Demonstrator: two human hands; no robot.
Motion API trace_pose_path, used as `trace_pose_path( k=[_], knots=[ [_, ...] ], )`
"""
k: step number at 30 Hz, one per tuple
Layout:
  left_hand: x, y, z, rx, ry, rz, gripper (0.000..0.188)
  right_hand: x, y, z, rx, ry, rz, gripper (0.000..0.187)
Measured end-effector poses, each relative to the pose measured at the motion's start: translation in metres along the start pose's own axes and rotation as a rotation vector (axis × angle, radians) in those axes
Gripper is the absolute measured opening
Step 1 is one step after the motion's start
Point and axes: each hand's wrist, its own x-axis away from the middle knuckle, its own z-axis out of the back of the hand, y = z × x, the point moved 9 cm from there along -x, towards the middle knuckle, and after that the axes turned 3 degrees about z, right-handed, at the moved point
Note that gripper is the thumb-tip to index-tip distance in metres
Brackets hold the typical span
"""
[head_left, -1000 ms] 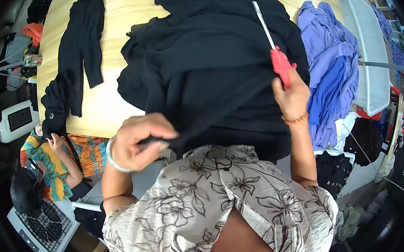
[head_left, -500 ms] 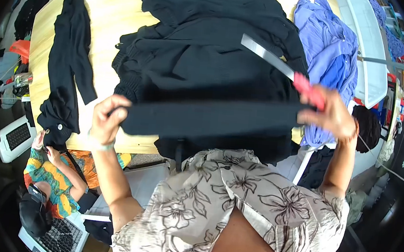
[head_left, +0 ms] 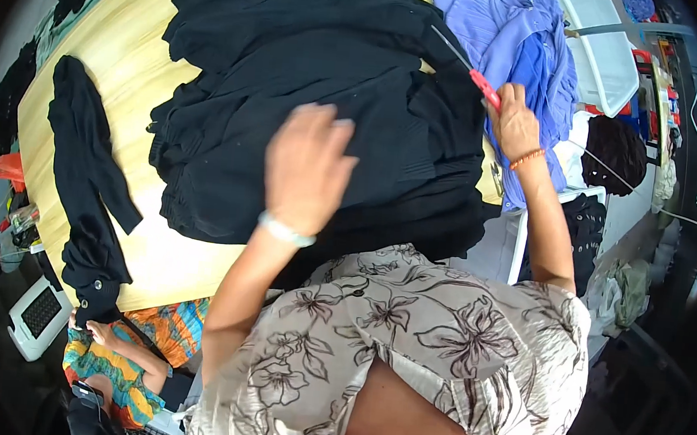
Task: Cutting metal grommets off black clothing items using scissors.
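A big heap of black garments (head_left: 295,72) covers the middle of the wooden table (head_left: 118,98). My left hand (head_left: 310,164) hovers flat over the near part of the heap with fingers spread, a pale bracelet on the wrist, holding nothing. My right hand (head_left: 516,124) is at the heap's right edge, closed around the red handle of a thin tool (head_left: 471,67) whose silver blade points up and left over the black cloth.
A single black garment (head_left: 86,186) lies along the table's left side. Purple and blue clothes (head_left: 518,33) are piled at the right, beside a white plastic bin (head_left: 604,49). Another person in bright patterned clothing (head_left: 117,355) sits at lower left.
The black strip stretched between both hands is gone. My left hand let go and rose over the heap. My right hand with the tool moved up to the heap's right edge.
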Motion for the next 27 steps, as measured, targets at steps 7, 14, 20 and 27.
trace_pose_path(
  k=[7,14,20,27],
  knots=[
    [-0.053,-0.007,-0.171,-0.461,-0.432,-0.086,0.065,0.039,-0.027,0.012,-0.277,-0.125,0.268,0.029],
    [-0.054,-0.007,-0.186,-0.534,-0.430,-0.116,0.064,0.042,-0.061,0.009,-0.240,-0.367,0.270,0.028],
    [-0.050,-0.016,-0.190,-0.501,-0.449,-0.101,0.066,0.030,-0.160,0.029,-0.325,-0.367,0.535,0.030],
    [-0.022,-0.008,-0.116,-0.418,-0.172,-0.106,0.055,0.027,-0.211,0.044,-0.328,-0.428,0.622,0.034]
  ],
)
